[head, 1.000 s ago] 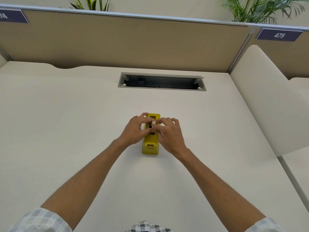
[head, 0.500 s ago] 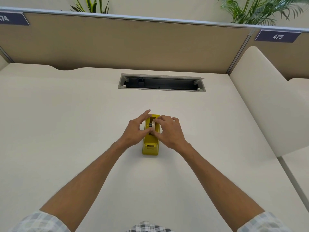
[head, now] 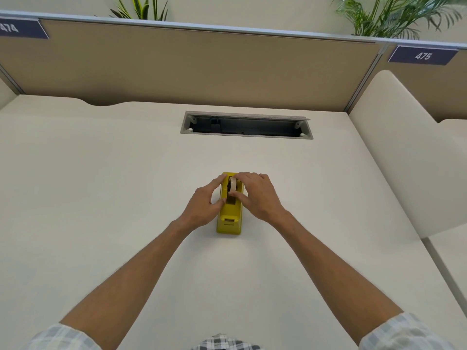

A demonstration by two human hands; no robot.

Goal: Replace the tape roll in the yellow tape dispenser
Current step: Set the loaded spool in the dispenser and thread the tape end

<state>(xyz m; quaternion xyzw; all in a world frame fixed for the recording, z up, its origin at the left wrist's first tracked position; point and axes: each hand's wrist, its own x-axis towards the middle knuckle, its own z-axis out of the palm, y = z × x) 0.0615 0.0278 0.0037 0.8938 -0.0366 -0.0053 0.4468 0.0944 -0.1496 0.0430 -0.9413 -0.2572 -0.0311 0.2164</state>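
Both hands meet at the dispenser (head: 229, 218): right hand (head: 255, 195) pinching the tape roll (head: 232, 184), left hand (head: 206, 202) clasping its side.

— Behind the cable slot (head: 246, 128)?
— Tan partition (head: 192, 69), running across the cream desk (head: 101, 185). Number plates (head: 423, 55) at both upper corners.
— Above the partition?
— Green plants (head: 394, 16), pale wall. Right of the slot, a cream side panel (head: 409, 152).

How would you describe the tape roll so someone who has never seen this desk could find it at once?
Start at the long cable slot in the cream desk and come straight toward the viewer to the yellow tape dispenser. The tape roll stands on edge in its far end, a pale ring between the left hand and right hand.
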